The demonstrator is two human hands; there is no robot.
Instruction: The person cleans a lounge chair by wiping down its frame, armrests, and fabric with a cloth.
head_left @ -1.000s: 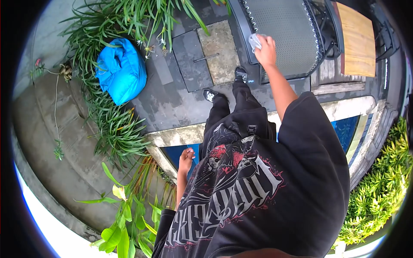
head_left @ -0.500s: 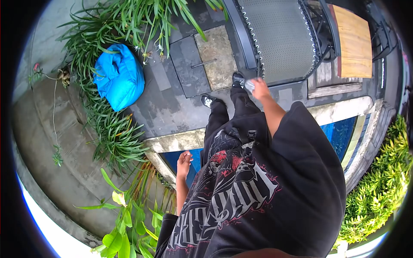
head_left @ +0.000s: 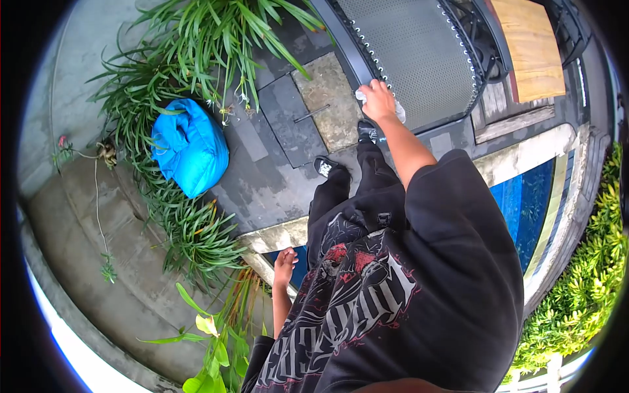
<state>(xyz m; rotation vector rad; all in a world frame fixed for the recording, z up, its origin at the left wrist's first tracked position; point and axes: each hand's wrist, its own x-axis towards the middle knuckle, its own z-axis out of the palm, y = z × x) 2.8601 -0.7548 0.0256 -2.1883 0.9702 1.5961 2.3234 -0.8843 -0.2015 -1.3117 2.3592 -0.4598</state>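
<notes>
My right hand [head_left: 379, 101] is closed on a crumpled whitish cloth [head_left: 399, 111], parts of which stick out on both sides of the fingers. It is at the dark frame [head_left: 354, 57] of a grey mesh lounge chair [head_left: 416, 56], near the chair's lower left corner. My left hand [head_left: 285, 261] hangs low beside my shirt, fingers loosely curled and slightly apart, with nothing visible in it.
A bright blue bag [head_left: 191, 149] lies by strappy green plants [head_left: 193, 239] on the left. A metal handle [head_left: 311, 114] crosses floor slabs ahead of my feet. A wooden board [head_left: 532, 49] is at the upper right, and blue water [head_left: 521, 206] below it.
My right hand first came down toward my feet with the cloth, then moved up and left to the chair frame. The left hand stays low at my side. The view has shifted.
</notes>
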